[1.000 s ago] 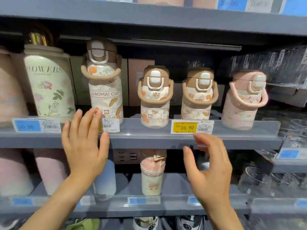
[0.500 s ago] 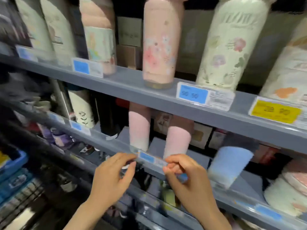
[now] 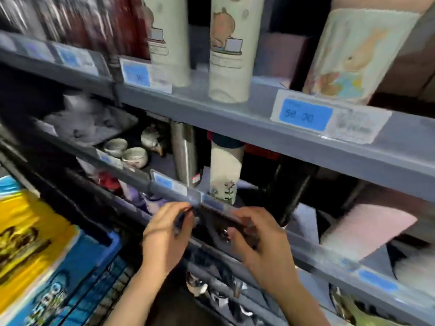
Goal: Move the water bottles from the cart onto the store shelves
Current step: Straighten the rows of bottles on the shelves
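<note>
Both hands hang before the lower grey shelf [image 3: 174, 191], fingers loosely curled: the left hand [image 3: 164, 234] and the right hand [image 3: 261, 241] hold nothing that can be made out through the blur. Cream water bottles [image 3: 226, 50] stand upright on the upper shelf [image 3: 235, 118]; a steel flask [image 3: 186, 154] and a flowered bottle [image 3: 224, 170] stand side by side on the lower shelf.

Both forearms bare, no sleeves; left hand [image 3: 164, 234] & right hand [image 3: 263, 245] ungloved.
</note>
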